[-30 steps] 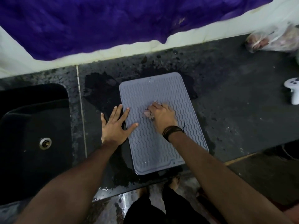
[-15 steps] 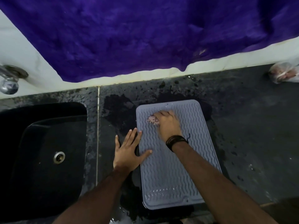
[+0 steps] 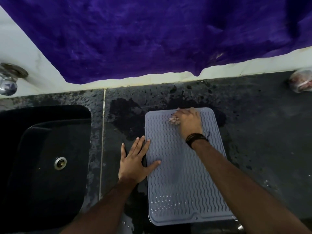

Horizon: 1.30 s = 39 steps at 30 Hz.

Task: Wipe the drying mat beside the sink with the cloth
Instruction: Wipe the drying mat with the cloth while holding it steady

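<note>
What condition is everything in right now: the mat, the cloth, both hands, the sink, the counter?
Mat: lying flat on the counter, droplets at its near end.
Cloth: bunched up, pressed on the mat's far end.
Right hand: gripping the cloth.
Left hand: spread flat, thumb and fingertips on the mat's left edge.
Sink: looks empty, drain uncovered.
Counter: wet patches around the mat.
Tap: no water visible.

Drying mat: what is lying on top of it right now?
On the drying mat: the right hand gripping the cloth near the far edge; the left hand's thumb and fingertips. The cloth is mostly covered.
</note>
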### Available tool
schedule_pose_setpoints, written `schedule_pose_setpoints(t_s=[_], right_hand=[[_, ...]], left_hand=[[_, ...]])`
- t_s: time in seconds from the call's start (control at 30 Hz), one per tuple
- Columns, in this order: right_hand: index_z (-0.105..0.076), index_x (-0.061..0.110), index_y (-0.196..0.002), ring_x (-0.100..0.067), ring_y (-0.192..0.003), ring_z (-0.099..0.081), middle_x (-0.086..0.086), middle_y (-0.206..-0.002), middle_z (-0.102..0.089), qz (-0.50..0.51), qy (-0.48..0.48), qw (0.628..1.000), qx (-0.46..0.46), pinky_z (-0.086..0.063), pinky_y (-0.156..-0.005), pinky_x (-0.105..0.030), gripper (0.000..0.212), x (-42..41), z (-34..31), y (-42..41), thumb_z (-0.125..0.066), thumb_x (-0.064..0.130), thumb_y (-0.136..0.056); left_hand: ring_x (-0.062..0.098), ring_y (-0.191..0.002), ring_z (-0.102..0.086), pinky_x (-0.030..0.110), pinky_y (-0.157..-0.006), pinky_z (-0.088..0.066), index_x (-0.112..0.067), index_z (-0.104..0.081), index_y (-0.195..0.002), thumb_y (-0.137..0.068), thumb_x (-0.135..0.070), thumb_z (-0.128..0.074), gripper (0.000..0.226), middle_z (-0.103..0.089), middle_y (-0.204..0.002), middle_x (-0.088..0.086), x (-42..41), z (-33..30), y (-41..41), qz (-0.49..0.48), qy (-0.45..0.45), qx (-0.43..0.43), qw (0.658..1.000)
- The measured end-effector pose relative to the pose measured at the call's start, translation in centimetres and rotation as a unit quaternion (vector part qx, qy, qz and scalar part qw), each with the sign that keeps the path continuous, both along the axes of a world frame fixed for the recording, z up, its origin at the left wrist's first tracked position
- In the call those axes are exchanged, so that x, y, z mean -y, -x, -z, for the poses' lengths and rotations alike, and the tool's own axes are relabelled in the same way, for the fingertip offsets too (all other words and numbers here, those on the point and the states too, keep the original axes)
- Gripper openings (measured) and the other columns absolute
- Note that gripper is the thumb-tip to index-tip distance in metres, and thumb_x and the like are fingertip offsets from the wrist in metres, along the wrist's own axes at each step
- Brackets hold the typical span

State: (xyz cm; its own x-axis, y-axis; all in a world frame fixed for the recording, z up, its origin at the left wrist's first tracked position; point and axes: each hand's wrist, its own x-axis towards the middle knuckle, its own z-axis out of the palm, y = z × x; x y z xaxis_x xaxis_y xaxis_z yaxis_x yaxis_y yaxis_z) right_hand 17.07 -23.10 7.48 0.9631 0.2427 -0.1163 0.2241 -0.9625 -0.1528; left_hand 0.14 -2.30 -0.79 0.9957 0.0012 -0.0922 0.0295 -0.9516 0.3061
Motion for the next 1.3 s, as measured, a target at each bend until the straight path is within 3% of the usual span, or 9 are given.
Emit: schedule_pose_setpoints(t_s=[0.17,0.33,0.47,0.7,0.8,0.97,1.1,1.3], right_hand=[[-0.060,0.017,-0.122,-0.032,-0.119,-0.041,-0.005,-0.128,-0.058,0.080,0.003,0.996,0.027,-0.034,-0.098,-0.043,0.037,-0.8,-0.1,-0.6,-0.053,0.011,-0.086],[-0.057,0.018,-0.125,-0.032,-0.122,-0.037,-0.005,-0.134,-0.053,-0.030,-0.027,0.999,0.000,-0.035,-0.101,-0.045,0.041,-6.3,-0.3,0.1,-0.055,0.009,-0.085],[-0.059,0.019,-0.124,-0.031,-0.119,-0.040,-0.003,-0.132,-0.057,-0.061,-0.025,0.998,0.004,-0.038,-0.100,-0.043,0.043,-4.9,-0.2,-0.5,-0.058,0.008,-0.083],[-0.067,0.013,-0.110,-0.036,-0.107,-0.046,-0.011,-0.110,-0.067,0.115,0.011,0.992,0.045,-0.040,-0.087,-0.043,0.032,6.1,0.3,-2.4,-0.064,0.010,-0.078],[-0.066,0.011,-0.111,-0.037,-0.109,-0.046,-0.013,-0.113,-0.066,0.140,0.020,0.989,0.044,-0.039,-0.088,-0.043,0.033,5.8,0.2,-2.3,-0.065,0.011,-0.078],[-0.059,0.014,-0.121,-0.034,-0.119,-0.042,-0.011,-0.128,-0.055,0.081,-0.011,0.997,0.013,-0.038,-0.097,-0.042,0.035,-1.2,0.2,-0.7,-0.049,0.012,-0.087],[-0.058,0.014,-0.124,-0.033,-0.123,-0.039,-0.008,-0.131,-0.055,-0.024,-0.046,0.999,0.012,-0.034,-0.102,-0.044,0.043,-4.8,0.3,0.7,-0.057,0.008,-0.081],[-0.062,0.020,-0.120,-0.031,-0.117,-0.043,-0.005,-0.123,-0.063,0.010,-0.059,0.998,0.021,-0.040,-0.096,-0.041,0.041,1.8,0.6,-1.0,-0.060,0.009,-0.081]], left_hand=[[0.001,-0.155,-0.001,0.062,-0.122,0.002,-0.042,-0.011,-0.162,-0.085,-0.092,-0.031,0.094,-0.007,-0.169,-0.017,0.0,0.1,0.0,0.000,0.008,0.000,1.000],[0.001,-0.155,0.000,0.059,-0.122,0.007,-0.042,-0.010,-0.162,-0.084,-0.092,-0.031,0.094,-0.005,-0.169,-0.018,0.0,-0.1,-0.1,-0.003,0.006,-0.007,1.000],[0.001,-0.155,0.002,0.059,-0.122,0.009,-0.041,-0.009,-0.162,-0.085,-0.091,-0.029,0.094,-0.005,-0.169,-0.017,0.0,-0.4,0.0,-0.001,0.000,-0.007,1.000],[0.001,-0.155,0.002,0.058,-0.123,0.008,-0.041,-0.010,-0.161,-0.085,-0.091,-0.031,0.094,-0.005,-0.169,-0.017,0.1,-0.8,0.1,0.001,0.005,-0.011,1.000],[0.002,-0.155,0.000,0.058,-0.123,0.008,-0.040,-0.013,-0.162,-0.085,-0.091,-0.030,0.094,-0.007,-0.169,-0.017,0.1,-0.9,0.1,0.000,0.007,-0.012,1.000],[0.003,-0.155,-0.001,0.058,-0.123,0.006,-0.039,-0.014,-0.162,-0.085,-0.090,-0.028,0.093,-0.009,-0.169,-0.016,0.2,-1.0,0.1,-0.001,0.001,-0.006,1.000],[0.001,-0.155,0.004,0.057,-0.124,0.007,-0.039,-0.012,-0.162,-0.085,-0.090,-0.030,0.094,-0.006,-0.169,-0.016,0.2,-1.0,-0.1,-0.004,-0.013,-0.022,1.000],[0.002,-0.155,0.001,0.057,-0.124,0.006,-0.039,-0.014,-0.162,-0.085,-0.091,-0.031,0.095,-0.008,-0.169,-0.016,0.2,-1.0,0.1,-0.008,-0.008,-0.020,1.000]])
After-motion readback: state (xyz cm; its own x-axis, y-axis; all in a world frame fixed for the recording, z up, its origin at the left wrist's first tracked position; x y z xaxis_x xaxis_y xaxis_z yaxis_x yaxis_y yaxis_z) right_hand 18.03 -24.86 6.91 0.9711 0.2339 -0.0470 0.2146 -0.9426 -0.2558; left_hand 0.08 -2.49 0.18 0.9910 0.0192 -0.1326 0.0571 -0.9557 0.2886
